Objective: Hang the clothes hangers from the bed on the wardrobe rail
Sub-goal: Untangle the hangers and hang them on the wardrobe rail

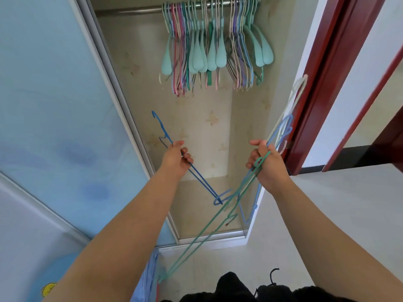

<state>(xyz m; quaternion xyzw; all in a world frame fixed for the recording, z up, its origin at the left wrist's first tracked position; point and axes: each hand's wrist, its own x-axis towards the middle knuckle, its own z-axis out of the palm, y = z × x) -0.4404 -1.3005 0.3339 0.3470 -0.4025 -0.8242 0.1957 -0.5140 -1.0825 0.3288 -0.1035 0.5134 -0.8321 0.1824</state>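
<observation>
A dark blue wire hanger [192, 171] sits in the left hand [176, 159], whose fingers curl round its thin bars near the neck, so that its hook points up and to the left while its body slants down and to the right, ending low in front of the wardrobe floor [196, 214]. The right hand [265, 164] grips a bundle of hangers [281, 131], fingers wrapped tight round them: pale blue and white ones rise up and to the right toward the red door frame [322, 88], and a green hanger [209, 232] runs down and to the left from the same fist, reaching almost to the bottom of the view. The lower tips of the blue hanger and the bundle seem to cross or tangle near the wardrobe floor, though the thin wires there are hard to separate. Both hands are held apart, below and in front of the open wardrobe. At the top, the metal wardrobe rail [130, 10] carries a dense row of hung hangers [209, 46], mint green with broad shoulders mixed with thin pink, purple and blue wire ones, crowded on its right part. A pale blue sliding door [54, 105] stands on the left.
</observation>
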